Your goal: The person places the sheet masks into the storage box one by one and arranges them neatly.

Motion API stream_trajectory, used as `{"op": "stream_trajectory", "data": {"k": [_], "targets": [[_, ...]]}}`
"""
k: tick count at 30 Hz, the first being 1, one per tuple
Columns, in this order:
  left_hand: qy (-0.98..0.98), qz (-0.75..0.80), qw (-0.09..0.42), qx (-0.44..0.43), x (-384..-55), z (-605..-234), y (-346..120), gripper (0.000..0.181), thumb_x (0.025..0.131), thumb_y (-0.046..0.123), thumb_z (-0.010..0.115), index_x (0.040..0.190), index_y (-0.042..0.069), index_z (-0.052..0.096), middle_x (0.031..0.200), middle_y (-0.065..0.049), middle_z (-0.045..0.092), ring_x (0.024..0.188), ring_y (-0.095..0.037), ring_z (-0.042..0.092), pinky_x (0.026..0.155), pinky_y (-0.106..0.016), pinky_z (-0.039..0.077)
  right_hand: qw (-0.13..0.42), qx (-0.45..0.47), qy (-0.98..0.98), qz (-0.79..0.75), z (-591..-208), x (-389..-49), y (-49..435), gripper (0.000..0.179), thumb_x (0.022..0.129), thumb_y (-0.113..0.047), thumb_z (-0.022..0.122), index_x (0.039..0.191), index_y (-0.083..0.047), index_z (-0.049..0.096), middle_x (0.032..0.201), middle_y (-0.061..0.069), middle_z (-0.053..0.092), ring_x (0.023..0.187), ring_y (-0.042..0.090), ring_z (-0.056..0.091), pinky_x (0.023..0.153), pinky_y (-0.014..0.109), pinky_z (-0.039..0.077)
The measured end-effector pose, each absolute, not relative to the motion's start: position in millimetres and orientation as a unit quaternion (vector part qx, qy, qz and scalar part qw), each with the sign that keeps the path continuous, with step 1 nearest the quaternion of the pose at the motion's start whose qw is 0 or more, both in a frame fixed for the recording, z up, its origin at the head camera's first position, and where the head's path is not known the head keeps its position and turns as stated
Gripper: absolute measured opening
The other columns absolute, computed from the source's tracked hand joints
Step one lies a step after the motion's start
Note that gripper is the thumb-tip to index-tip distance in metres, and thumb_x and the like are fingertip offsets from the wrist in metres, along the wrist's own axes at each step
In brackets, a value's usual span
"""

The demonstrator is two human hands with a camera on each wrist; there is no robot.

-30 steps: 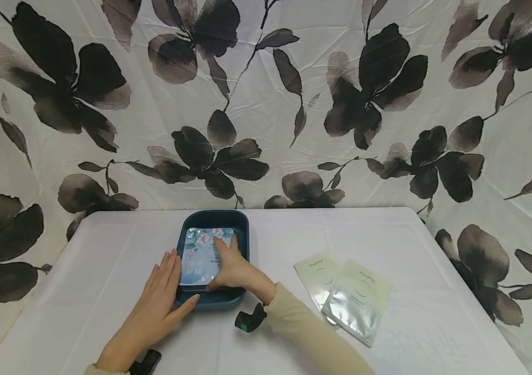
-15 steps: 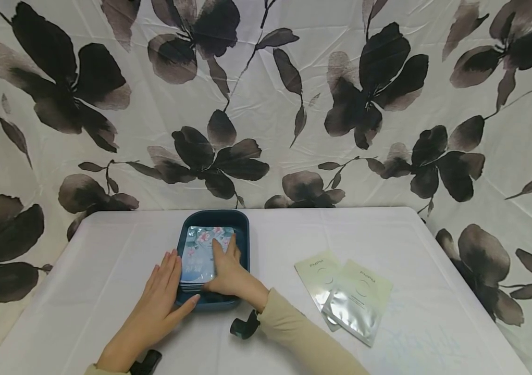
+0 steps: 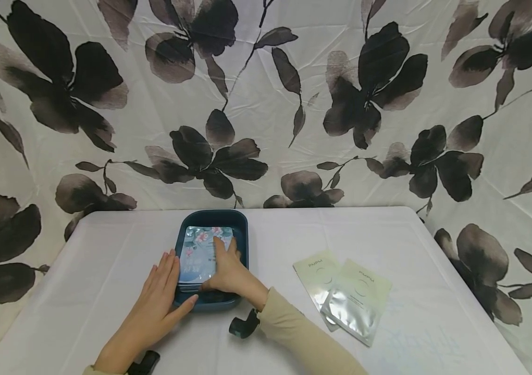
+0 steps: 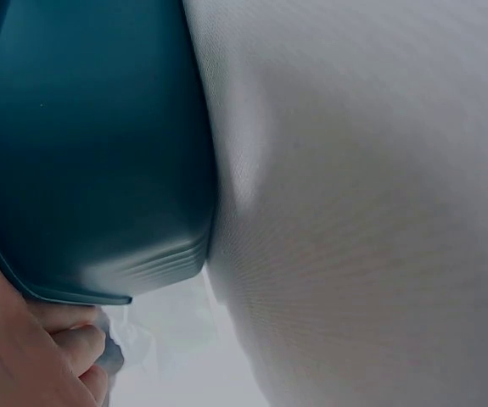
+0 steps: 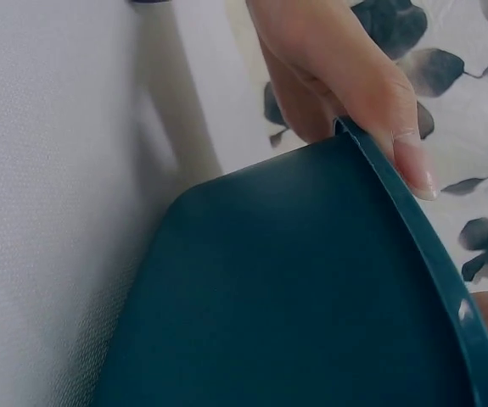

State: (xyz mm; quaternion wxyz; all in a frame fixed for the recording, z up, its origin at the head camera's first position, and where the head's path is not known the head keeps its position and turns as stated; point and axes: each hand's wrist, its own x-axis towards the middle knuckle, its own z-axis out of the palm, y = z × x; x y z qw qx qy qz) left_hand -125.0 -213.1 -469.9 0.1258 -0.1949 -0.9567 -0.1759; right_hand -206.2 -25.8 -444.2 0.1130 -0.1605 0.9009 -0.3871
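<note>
A dark teal tray point(image 3: 214, 306) stands on the white table. Inside lies a stack of blue floral sheet mask packets point(image 3: 197, 263), with layered edges showing at the near side. My right hand point(image 3: 234, 276) grips the stack from its right, thumb at the near edge and fingers spread over the right side. Outside the tray, my left hand point(image 3: 153, 307) lays straight fingers along the left wall, its thumb by the near rim. The left wrist view shows these fingers point(image 4: 78, 343) beside the tray wall point(image 4: 91, 161); in the right wrist view the left thumb point(image 5: 409, 161) overlaps the rim.
Two pale green and silver mask packets point(image 3: 358, 294) lie overlapping on the white tablecloth point(image 3: 284, 344), right of the tray. Small black cameras point(image 3: 244, 324) sit on the wrists. A floral cloth point(image 3: 294, 120) hangs behind the table.
The right hand has shifted slightly toward the person and left, and the stack's near edge now shows more layers than a second ago. The left hand keeps its place.
</note>
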Motion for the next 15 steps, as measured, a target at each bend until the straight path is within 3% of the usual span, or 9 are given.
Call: {"op": "stream_trajectory", "data": {"k": [15], "targets": [[-0.956, -0.176, 0.129, -0.196, -125.0, -469.0, -212.3, 0.092, 0.095, 0.046, 0.062, 0.152, -0.012, 0.019, 0.162, -0.025, 0.009, 0.151, -0.038, 0.005, 0.12, -0.038, -0.01, 0.085, -0.176, 0.881, -0.43, -435.3, -202.6, -17.6, 0.088, 0.086, -0.036, 0.076, 0.154, -0.004, 0.029, 0.159, 0.033, 0.003, 0.143, 0.053, 0.017, 0.103, 0.069, 0.034]]}}
